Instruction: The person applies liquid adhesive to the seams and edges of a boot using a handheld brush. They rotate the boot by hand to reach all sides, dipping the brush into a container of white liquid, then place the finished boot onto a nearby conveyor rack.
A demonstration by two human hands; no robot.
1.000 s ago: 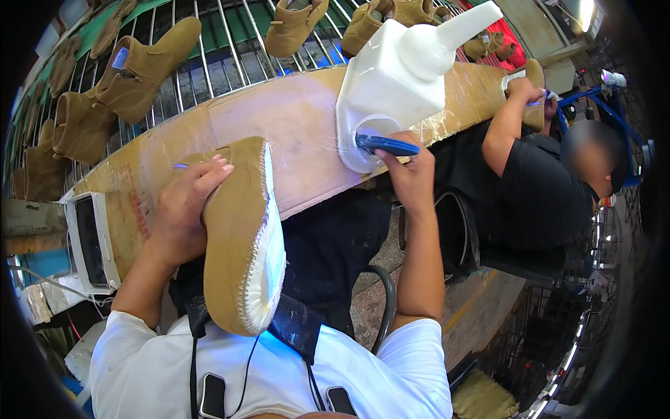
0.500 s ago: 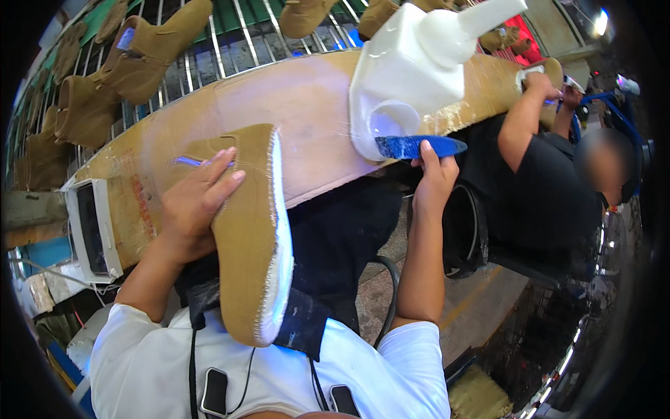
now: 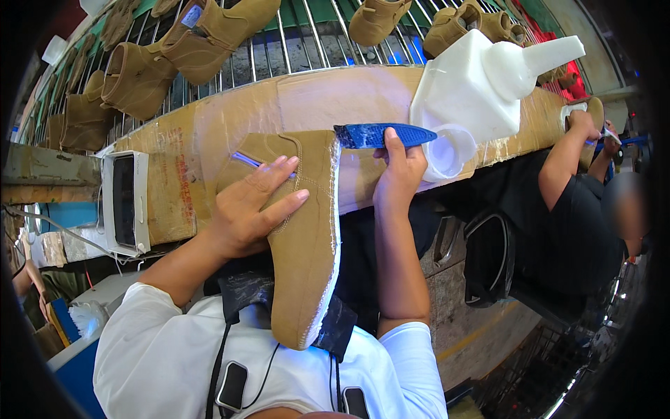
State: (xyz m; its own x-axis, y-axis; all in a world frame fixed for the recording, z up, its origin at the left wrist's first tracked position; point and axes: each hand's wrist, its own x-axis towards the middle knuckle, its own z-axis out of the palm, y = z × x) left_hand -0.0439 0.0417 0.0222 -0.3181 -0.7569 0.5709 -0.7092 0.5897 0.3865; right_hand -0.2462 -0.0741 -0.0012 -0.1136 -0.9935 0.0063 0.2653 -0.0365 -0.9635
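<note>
Steadying the tan boot [image 3: 303, 258] over the near edge of the bench [image 3: 359, 98], my left hand [image 3: 250, 209] grips its upper. At the heel [image 3: 317, 148], the blue brush [image 3: 391, 136] meets the white sole edge [image 3: 326, 299]; I judge brushing this edge the step in hand, the next move calling for even contact. My right hand [image 3: 400, 173] pinches the brush, just left of the white container [image 3: 460, 91].

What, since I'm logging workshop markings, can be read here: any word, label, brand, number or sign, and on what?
None reads clearly.
Red printing on the cardboard: too blurred to read.
Pale label on a tan boot, upper left: too small to read.
Blue brush, held boot and white container: no lettering I can make out.
</note>
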